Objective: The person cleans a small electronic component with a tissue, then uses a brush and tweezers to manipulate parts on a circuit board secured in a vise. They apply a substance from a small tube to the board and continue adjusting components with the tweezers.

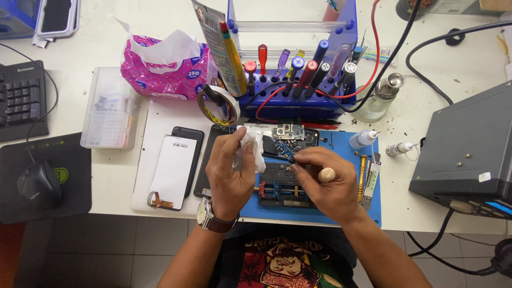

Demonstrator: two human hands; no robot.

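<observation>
My left hand (229, 168), with a watch on the wrist, pinches a crumpled white tissue (250, 146) against a small blue circuit board (285, 152). My right hand (322, 181) grips the other end of that board and a tool with a round wooden knob (327, 174). Both hands hover above a black board-holder jig (280, 186) on the blue work mat (368, 210). Behind the hands lies an opened phone body with a green circuit board (288, 132) showing.
Blue rack of screwdrivers (298, 80) at the back, tape roll (218, 104), pink tissue pack (160, 64). Phone screen and black phone (176, 165) on a white tray left. Small dropper bottles (364, 138), glass bottle (381, 96), grey box (464, 149) right. Keyboard, mouse (38, 184) far left.
</observation>
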